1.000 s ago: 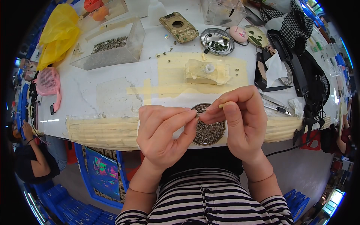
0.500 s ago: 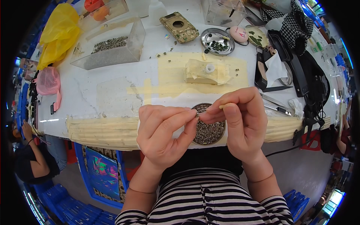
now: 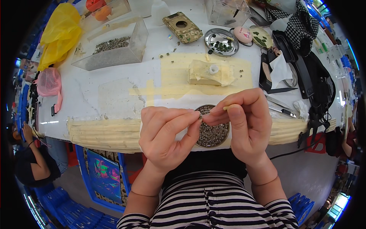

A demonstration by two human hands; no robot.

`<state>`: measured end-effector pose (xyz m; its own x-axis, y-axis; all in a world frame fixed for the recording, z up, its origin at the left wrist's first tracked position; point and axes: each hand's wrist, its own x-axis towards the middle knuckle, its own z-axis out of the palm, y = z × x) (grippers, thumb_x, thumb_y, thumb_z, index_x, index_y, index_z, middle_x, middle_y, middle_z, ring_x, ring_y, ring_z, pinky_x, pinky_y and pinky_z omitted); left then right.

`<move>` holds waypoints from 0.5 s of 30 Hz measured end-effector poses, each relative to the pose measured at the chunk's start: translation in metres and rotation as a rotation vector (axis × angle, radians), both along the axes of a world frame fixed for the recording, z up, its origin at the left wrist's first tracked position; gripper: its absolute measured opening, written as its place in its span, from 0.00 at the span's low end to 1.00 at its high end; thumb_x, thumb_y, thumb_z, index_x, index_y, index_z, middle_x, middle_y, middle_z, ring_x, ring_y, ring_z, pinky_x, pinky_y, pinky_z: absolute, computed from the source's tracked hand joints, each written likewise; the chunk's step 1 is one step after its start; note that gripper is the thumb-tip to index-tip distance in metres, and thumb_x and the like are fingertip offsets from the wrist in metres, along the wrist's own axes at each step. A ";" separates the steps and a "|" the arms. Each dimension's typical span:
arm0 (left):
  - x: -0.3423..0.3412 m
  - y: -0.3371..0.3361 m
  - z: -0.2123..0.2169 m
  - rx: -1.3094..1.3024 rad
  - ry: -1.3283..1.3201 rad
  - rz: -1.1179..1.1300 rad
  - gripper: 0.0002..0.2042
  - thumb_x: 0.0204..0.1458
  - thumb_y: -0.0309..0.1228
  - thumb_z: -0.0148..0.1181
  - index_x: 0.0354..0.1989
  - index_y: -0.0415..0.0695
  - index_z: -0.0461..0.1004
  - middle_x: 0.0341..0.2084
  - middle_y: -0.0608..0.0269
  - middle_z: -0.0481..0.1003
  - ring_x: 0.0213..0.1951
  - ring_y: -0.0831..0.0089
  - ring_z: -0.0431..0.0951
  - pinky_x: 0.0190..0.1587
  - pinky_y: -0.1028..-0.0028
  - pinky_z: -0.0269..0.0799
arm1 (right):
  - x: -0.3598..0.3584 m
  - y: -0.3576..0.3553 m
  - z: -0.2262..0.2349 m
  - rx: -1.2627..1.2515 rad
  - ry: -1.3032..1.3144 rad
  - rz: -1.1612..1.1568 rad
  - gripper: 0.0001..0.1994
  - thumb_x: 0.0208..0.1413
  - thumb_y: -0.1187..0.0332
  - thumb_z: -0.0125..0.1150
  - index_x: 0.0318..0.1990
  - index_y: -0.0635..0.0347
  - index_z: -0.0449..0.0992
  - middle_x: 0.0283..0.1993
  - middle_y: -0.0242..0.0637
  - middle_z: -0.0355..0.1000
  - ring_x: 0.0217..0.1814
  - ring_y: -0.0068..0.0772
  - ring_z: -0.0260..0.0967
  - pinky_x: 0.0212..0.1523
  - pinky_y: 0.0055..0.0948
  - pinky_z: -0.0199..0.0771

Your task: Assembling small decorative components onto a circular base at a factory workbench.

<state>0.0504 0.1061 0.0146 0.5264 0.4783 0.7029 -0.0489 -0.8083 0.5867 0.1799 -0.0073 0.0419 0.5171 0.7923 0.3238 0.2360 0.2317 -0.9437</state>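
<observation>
My left hand (image 3: 166,137) is closed in a pinch on a tiny greenish-grey part (image 3: 200,116), mostly hidden between thumb and fingertips. Close against it, the fingertips of my right hand (image 3: 248,124) meet the same small part. A thin pale-yellow stick (image 3: 230,107) is gripped between my right thumb and fingers. Beneath both hands stands a round dish (image 3: 212,147) full of small metal pieces (image 3: 213,136).
Beyond my hands lies a taped block (image 3: 198,78) with a small white cup (image 3: 213,70). Farther back are a camouflage tank hull (image 3: 183,28), a steel plate (image 3: 207,40) of green parts and a clear bin (image 3: 103,63). Tweezers (image 3: 280,108) and black straps lie right.
</observation>
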 end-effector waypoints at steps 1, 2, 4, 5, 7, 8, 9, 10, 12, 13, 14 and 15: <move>0.000 0.000 0.000 0.001 0.002 0.001 0.12 0.40 0.15 0.69 0.35 0.41 0.81 0.30 0.63 0.79 0.33 0.69 0.74 0.36 0.74 0.68 | 0.000 0.000 0.000 0.000 -0.002 0.002 0.09 0.70 0.68 0.44 0.44 0.68 0.63 0.37 0.43 0.73 0.37 0.30 0.79 0.40 0.25 0.83; 0.000 0.000 0.000 0.002 0.004 0.002 0.12 0.40 0.15 0.69 0.35 0.41 0.81 0.30 0.63 0.79 0.33 0.69 0.74 0.36 0.74 0.68 | 0.000 0.000 0.000 0.000 -0.004 0.003 0.09 0.70 0.68 0.44 0.44 0.68 0.63 0.37 0.43 0.73 0.37 0.30 0.79 0.40 0.25 0.83; 0.000 0.000 0.000 0.000 0.004 0.003 0.12 0.40 0.15 0.69 0.35 0.41 0.81 0.30 0.63 0.79 0.33 0.69 0.74 0.36 0.74 0.68 | 0.000 0.000 0.000 -0.001 -0.007 0.006 0.09 0.70 0.68 0.44 0.44 0.68 0.63 0.37 0.43 0.74 0.37 0.30 0.79 0.40 0.25 0.83; 0.000 0.000 0.000 -0.002 0.003 0.003 0.12 0.40 0.15 0.69 0.35 0.41 0.81 0.30 0.63 0.79 0.33 0.69 0.74 0.36 0.74 0.67 | 0.000 0.000 0.000 -0.001 -0.009 0.006 0.09 0.70 0.68 0.44 0.44 0.68 0.63 0.37 0.43 0.74 0.37 0.30 0.79 0.40 0.25 0.83; 0.000 0.000 0.000 0.001 0.003 0.006 0.13 0.39 0.15 0.69 0.35 0.41 0.81 0.30 0.63 0.79 0.33 0.69 0.74 0.35 0.74 0.67 | 0.001 -0.001 -0.001 -0.003 -0.019 0.005 0.09 0.70 0.68 0.44 0.44 0.68 0.63 0.37 0.43 0.74 0.37 0.30 0.79 0.40 0.25 0.83; 0.000 0.000 0.000 0.002 0.003 0.007 0.13 0.39 0.15 0.69 0.35 0.41 0.81 0.30 0.63 0.79 0.33 0.69 0.74 0.35 0.74 0.67 | 0.001 -0.001 -0.001 -0.004 -0.027 0.004 0.09 0.70 0.68 0.44 0.44 0.68 0.63 0.37 0.43 0.74 0.37 0.30 0.79 0.40 0.25 0.83; 0.000 0.000 0.000 0.002 0.003 0.006 0.13 0.39 0.15 0.69 0.35 0.41 0.81 0.30 0.63 0.79 0.33 0.69 0.74 0.35 0.74 0.67 | 0.000 -0.001 -0.001 -0.005 -0.034 0.002 0.09 0.70 0.68 0.44 0.44 0.68 0.63 0.37 0.43 0.74 0.37 0.30 0.79 0.40 0.25 0.83; 0.000 0.000 0.000 0.002 0.002 0.005 0.13 0.39 0.15 0.69 0.35 0.42 0.81 0.30 0.63 0.79 0.33 0.69 0.74 0.35 0.74 0.67 | 0.000 -0.001 -0.001 -0.004 -0.031 0.000 0.10 0.70 0.68 0.44 0.44 0.68 0.62 0.37 0.43 0.74 0.37 0.30 0.79 0.40 0.25 0.83; 0.000 0.000 0.000 0.004 0.001 0.006 0.13 0.39 0.15 0.70 0.35 0.42 0.81 0.30 0.63 0.79 0.33 0.69 0.74 0.35 0.74 0.67 | 0.000 -0.001 -0.002 -0.001 -0.024 -0.004 0.10 0.70 0.68 0.44 0.44 0.68 0.62 0.37 0.43 0.74 0.37 0.30 0.79 0.40 0.25 0.83; 0.000 0.000 0.000 0.006 0.000 0.006 0.13 0.39 0.15 0.70 0.35 0.42 0.81 0.30 0.63 0.79 0.33 0.69 0.74 0.36 0.74 0.67 | 0.000 -0.001 -0.001 -0.001 -0.021 -0.004 0.10 0.70 0.68 0.44 0.44 0.68 0.62 0.37 0.43 0.74 0.37 0.30 0.79 0.40 0.25 0.83; 0.000 -0.001 0.001 0.008 -0.001 0.007 0.13 0.39 0.15 0.70 0.35 0.42 0.81 0.30 0.63 0.79 0.33 0.69 0.74 0.36 0.74 0.67 | 0.000 -0.001 -0.001 -0.001 -0.018 -0.004 0.10 0.70 0.68 0.44 0.44 0.68 0.62 0.37 0.43 0.74 0.37 0.29 0.79 0.40 0.25 0.83; 0.000 0.000 0.000 0.005 0.000 0.005 0.13 0.39 0.15 0.70 0.35 0.42 0.81 0.30 0.63 0.79 0.33 0.69 0.74 0.36 0.74 0.67 | 0.000 -0.001 -0.001 -0.003 -0.014 -0.004 0.10 0.70 0.68 0.44 0.44 0.68 0.62 0.37 0.43 0.74 0.37 0.29 0.79 0.40 0.25 0.83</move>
